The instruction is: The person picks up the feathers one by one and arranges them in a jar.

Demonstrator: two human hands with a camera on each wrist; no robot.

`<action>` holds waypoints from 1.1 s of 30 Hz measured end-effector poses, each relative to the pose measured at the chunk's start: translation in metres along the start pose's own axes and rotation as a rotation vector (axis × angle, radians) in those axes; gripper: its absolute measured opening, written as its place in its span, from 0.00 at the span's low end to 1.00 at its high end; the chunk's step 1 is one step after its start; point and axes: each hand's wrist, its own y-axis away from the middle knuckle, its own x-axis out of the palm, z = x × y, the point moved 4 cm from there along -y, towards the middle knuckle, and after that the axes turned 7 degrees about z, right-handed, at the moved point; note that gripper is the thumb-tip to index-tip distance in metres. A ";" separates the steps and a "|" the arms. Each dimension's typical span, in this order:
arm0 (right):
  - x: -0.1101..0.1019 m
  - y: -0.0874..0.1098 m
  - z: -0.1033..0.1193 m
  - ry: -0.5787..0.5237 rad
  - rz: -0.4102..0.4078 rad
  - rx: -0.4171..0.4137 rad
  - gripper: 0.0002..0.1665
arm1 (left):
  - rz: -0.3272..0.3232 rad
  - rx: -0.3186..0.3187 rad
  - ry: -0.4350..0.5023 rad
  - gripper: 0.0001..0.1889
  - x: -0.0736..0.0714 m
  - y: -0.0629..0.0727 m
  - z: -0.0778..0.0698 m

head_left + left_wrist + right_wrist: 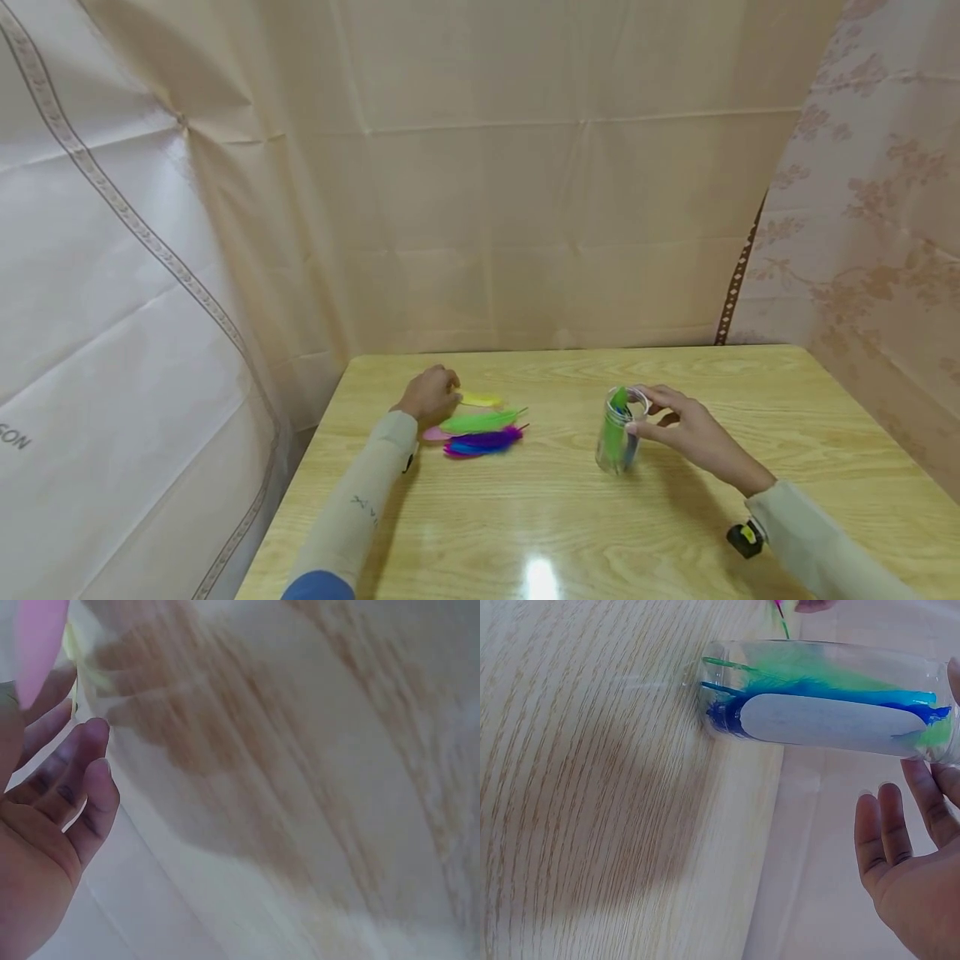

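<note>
**Yellow feather (pixel 480 399) at 3 o'clock from the left hand (pixel 429 395)**

Taking 12 o'clock as the far edge of the table (pixel 525 508) in the head view: lies just beyond the left fingertips, long axis running close to the 9-to-3 line, one end right at the fingers, the other pointing away toward 3. Much nearer to the left hand than to the right hand (pixel 693 433).

Left fingers bent, with gaps between some of them in the left wrist view; cannot tell whether pinching the yellow quill or only touching it, with a pink feather (pixel 41 645) across part of that spot.

Close by, between 4 and 6 o'clock from those fingers: a green feather (pixel 480 422), lying nearly parallel to the yellow one, and nearer the body, purple feathers (pixel 491 438) with blue showing beneath.

Right thumb and fingers curled on the rim of a clear jar (pixel 602 452), at 9 o'clock from the right hand. Mouth up, roughly upright, leaning slightly toward 1; cannot tell how fully set down on the table. Green and blue feathers inside, behind a white label (pixel 832 720).

Key relation, by judgement: from the left fingers, jar a little past 3 o'clock, well apart from the yellow feather's far end, with long axes nearly square to each other.
</note>
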 end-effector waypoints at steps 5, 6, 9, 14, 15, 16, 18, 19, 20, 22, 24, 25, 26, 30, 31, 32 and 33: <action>0.000 0.000 0.001 -0.012 0.010 0.001 0.36 | 0.015 -0.008 0.003 0.09 0.004 0.000 0.002; 0.000 0.000 0.001 -0.015 0.009 0.002 0.36 | 0.017 -0.005 0.004 0.07 0.004 0.000 0.003; 0.000 0.000 0.002 -0.018 0.006 0.001 0.36 | 0.030 -0.004 0.004 0.05 0.004 -0.001 0.004; 0.001 0.000 0.004 -0.015 0.006 -0.001 0.36 | 0.028 0.006 0.014 0.08 0.005 -0.002 0.006; 0.001 0.000 0.004 -0.013 0.006 -0.002 0.36 | 0.025 0.008 0.020 0.08 0.005 -0.003 0.006; 0.000 0.000 0.004 -0.010 0.007 -0.003 0.36 | 0.022 0.010 0.030 0.07 0.005 -0.003 0.007; 0.000 0.000 0.004 -0.008 0.005 -0.005 0.36 | 0.016 0.012 0.054 0.07 0.005 -0.003 0.008; 0.000 0.000 0.004 -0.007 0.003 -0.005 0.36 | 0.010 0.014 0.061 0.06 0.004 -0.002 0.008; 0.000 0.001 0.003 -0.007 0.001 -0.006 0.36 | 0.000 0.020 0.059 0.06 0.002 -0.002 0.008; 0.000 0.001 0.002 -0.001 -0.003 -0.008 0.36 | -0.026 0.040 0.052 0.05 -0.002 -0.001 0.007; 0.000 0.001 0.001 0.005 -0.002 -0.012 0.36 | -0.055 0.068 0.029 0.04 -0.006 -0.001 0.005; 0.000 0.001 0.001 0.004 -0.002 -0.012 0.36 | -0.067 0.082 0.018 0.04 -0.008 0.000 0.004; 0.000 0.001 0.000 0.004 0.000 -0.012 0.36 | -0.076 0.093 0.010 0.04 -0.010 0.000 0.003; 0.000 0.001 0.000 -0.006 0.013 0.000 0.36 | -0.082 0.102 0.014 0.05 -0.014 0.003 0.002; 0.000 0.001 0.000 -0.010 0.012 0.004 0.37 | -0.081 0.099 0.018 0.05 -0.015 0.004 0.002; 0.000 0.002 0.001 -0.009 0.013 0.004 0.37 | -0.081 0.098 0.027 0.06 -0.015 0.005 0.002; 0.000 0.002 0.001 -0.010 0.012 0.006 0.37 | -0.082 0.098 0.037 0.06 -0.015 0.005 0.002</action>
